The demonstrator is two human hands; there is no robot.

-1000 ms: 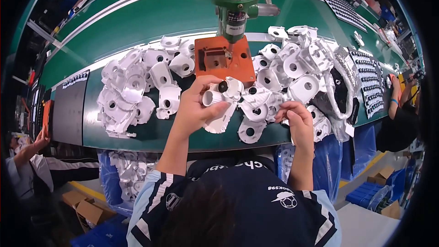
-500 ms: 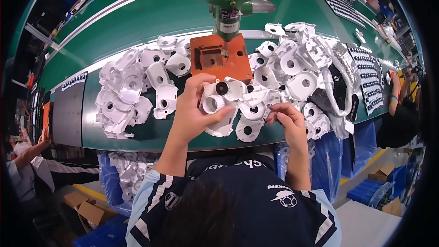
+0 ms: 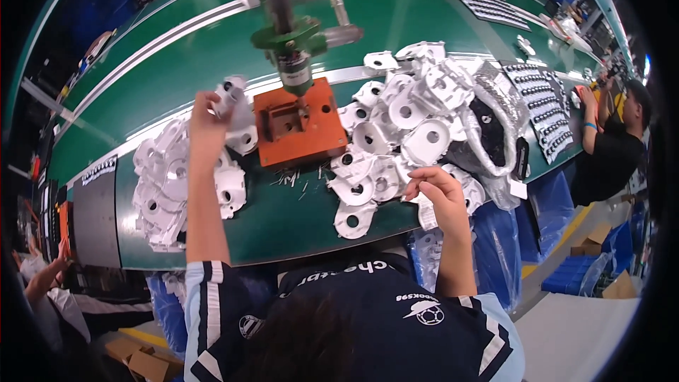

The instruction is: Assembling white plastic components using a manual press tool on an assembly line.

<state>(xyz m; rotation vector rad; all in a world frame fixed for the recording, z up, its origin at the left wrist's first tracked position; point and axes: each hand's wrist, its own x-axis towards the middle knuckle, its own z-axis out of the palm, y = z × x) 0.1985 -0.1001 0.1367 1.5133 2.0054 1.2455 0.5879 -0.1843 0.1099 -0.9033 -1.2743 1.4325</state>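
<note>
The left hand (image 3: 210,107) had swung from the orange block's (image 3: 304,147) near side out to its left, carrying a white part (image 3: 230,93) to the left pile's (image 3: 168,177) far end; that seemingly put the work there rather than at the block. Its grip was closed round the part, forearm stretched far. The right hand (image 3: 440,191) hung, fingers bent, over the right pile's (image 3: 404,112) near side; whether it held anything could not be told.

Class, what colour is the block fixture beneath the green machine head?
The block fixture is orange, clearest in the head view.
</note>
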